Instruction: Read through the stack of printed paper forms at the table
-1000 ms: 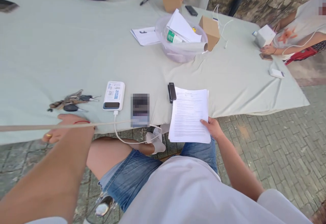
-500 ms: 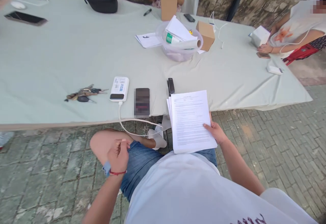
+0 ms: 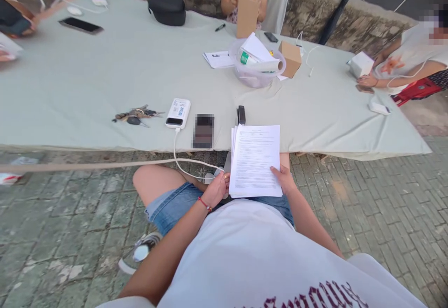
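Note:
A small stack of printed paper sheets is held above my lap at the table's front edge, its sheets slightly fanned at the left. My right hand grips the stack's right edge, thumb on top and the other fingers hidden beneath. At the lower left edge, my left hand is closed with its fingertips against the sheets. Just beyond the stack's top edge lies a black stapler. A phone with a blurred screen rests to the left, beside a white power bank with a white cable plugged in.
Keys lie left of the power bank on the covered table. Farther back are a plastic bowl with papers and a roll, a cardboard box, a black case and another phone. Other people sit around the table.
My left hand has moved right, from above my knee to the papers' left edge. My right hand still holds the stack. The view has shifted, and another person's arm has appeared at far left.

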A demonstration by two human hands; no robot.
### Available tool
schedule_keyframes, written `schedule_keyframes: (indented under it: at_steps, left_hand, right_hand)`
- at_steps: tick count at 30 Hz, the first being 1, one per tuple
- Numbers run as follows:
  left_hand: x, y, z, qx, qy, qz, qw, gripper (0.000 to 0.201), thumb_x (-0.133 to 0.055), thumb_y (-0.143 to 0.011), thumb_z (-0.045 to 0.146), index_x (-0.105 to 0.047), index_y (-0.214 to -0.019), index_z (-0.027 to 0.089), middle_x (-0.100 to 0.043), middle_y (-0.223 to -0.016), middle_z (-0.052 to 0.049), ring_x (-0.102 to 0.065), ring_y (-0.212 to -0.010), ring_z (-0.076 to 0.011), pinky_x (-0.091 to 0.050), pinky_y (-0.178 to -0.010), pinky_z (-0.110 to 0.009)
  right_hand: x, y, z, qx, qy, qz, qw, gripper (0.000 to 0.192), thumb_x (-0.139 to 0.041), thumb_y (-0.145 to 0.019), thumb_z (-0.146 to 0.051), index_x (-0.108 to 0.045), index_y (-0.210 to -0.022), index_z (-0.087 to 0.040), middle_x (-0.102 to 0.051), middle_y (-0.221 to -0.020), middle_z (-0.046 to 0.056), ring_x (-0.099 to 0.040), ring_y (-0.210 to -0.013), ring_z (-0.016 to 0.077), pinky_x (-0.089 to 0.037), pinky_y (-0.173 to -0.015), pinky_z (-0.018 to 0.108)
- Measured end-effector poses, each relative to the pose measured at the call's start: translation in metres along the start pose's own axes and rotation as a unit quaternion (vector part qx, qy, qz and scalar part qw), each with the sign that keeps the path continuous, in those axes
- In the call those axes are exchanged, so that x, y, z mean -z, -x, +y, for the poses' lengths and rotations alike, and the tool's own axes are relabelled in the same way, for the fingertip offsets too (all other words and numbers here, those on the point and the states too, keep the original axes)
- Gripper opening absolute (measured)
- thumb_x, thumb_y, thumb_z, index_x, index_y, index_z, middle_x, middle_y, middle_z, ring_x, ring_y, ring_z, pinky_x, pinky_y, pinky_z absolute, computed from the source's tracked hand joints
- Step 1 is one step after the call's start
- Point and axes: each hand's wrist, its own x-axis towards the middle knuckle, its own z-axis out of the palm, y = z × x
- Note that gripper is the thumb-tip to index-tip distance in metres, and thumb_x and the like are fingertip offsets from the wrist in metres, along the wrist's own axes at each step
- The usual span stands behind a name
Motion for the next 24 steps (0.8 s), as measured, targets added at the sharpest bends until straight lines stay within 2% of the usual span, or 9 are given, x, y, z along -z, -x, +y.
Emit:
schedule_keyframes:
  at_steps: [3,5,7,10,14,20,24]
  left_hand:
    - [-0.003,0.005,0.003,-0.017,-0.005,-0.063,0.998,0.061,-0.069,-0.091,0.065,-0.069,-0.133,0.021,-0.073,-0.129,-0.012,-0.067,-0.12,-0.0308,-0.054,-0.101,-0.041]
    - [-0.007,0.001,0.002,-0.015,-0.016,-0.068,0.997,0.055,-0.076,-0.089,0.054,-0.069,-0.134,0.023,-0.073,-0.129,-0.011,-0.067,-0.12,-0.0295,-0.053,-0.102,-0.039]
    - [-0.011,-0.007,0.0,0.001,-0.033,-0.039,0.999,0.049,-0.078,-0.089,0.049,-0.072,-0.128,0.02,-0.075,-0.124,-0.011,-0.069,-0.118,-0.0285,-0.053,-0.101,-0.038]
    - [-0.014,-0.022,-0.003,0.017,-0.032,0.018,0.999,0.049,-0.08,-0.087,0.053,-0.076,-0.116,0.014,-0.078,-0.118,-0.014,-0.07,-0.116,-0.0303,-0.054,-0.101,-0.04]
    - [-0.011,-0.028,-0.011,0.008,-0.029,0.058,0.998,0.052,-0.09,-0.075,0.051,-0.078,-0.107,0.011,-0.079,-0.115,-0.016,-0.072,-0.114,-0.0345,-0.054,-0.105,-0.046]
    - [-0.001,-0.02,-0.027,0.011,-0.042,0.091,0.995,0.059,-0.1,-0.062,0.044,-0.079,-0.107,0.013,-0.08,-0.112,-0.016,-0.073,-0.115,-0.038,-0.049,-0.113,-0.054]
    - [0.005,-0.021,-0.024,0.018,-0.012,0.112,0.994,0.062,-0.102,-0.058,0.033,-0.078,-0.112,0.013,-0.079,-0.118,-0.016,-0.073,-0.114,-0.0384,-0.051,-0.113,-0.055]
  right_hand:
    - [0.008,0.002,0.004,0.009,0.001,0.021,1.0,0.052,-0.09,-0.066,-0.054,-0.08,-0.108,-0.025,-0.082,-0.111,0.005,-0.078,-0.102,0.03,-0.062,-0.099,0.049]
    - [0.011,0.002,0.005,0.016,0.0,0.039,0.999,0.055,-0.09,-0.066,-0.055,-0.079,-0.11,-0.024,-0.082,-0.112,0.005,-0.078,-0.102,0.0295,-0.062,-0.099,0.048]
    - [0.013,0.002,0.004,0.023,0.0,0.044,0.999,0.057,-0.09,-0.066,-0.056,-0.078,-0.111,-0.023,-0.082,-0.112,0.006,-0.078,-0.102,0.0297,-0.062,-0.098,0.048]
    - [0.015,0.003,-0.001,0.023,0.015,0.018,0.999,0.059,-0.089,-0.069,-0.058,-0.078,-0.114,-0.022,-0.081,-0.116,0.007,-0.077,-0.105,0.0301,-0.062,-0.097,0.047]
    - [0.02,0.0,-0.004,0.01,0.036,-0.012,0.999,0.056,-0.086,-0.075,-0.059,-0.077,-0.117,-0.023,-0.081,-0.114,0.006,-0.076,-0.102,0.0275,-0.061,-0.095,0.043]
    - [0.019,-0.008,0.002,0.023,0.013,0.06,0.998,0.053,-0.086,-0.07,-0.063,-0.074,-0.103,-0.023,-0.08,-0.095,0.003,-0.072,-0.084,0.0226,-0.059,-0.078,0.036]
    - [0.016,-0.009,0.008,0.027,0.051,0.045,0.997,0.048,-0.088,-0.07,-0.058,-0.074,-0.1,-0.023,-0.081,-0.099,0.003,-0.073,-0.087,0.0236,-0.06,-0.081,0.037]
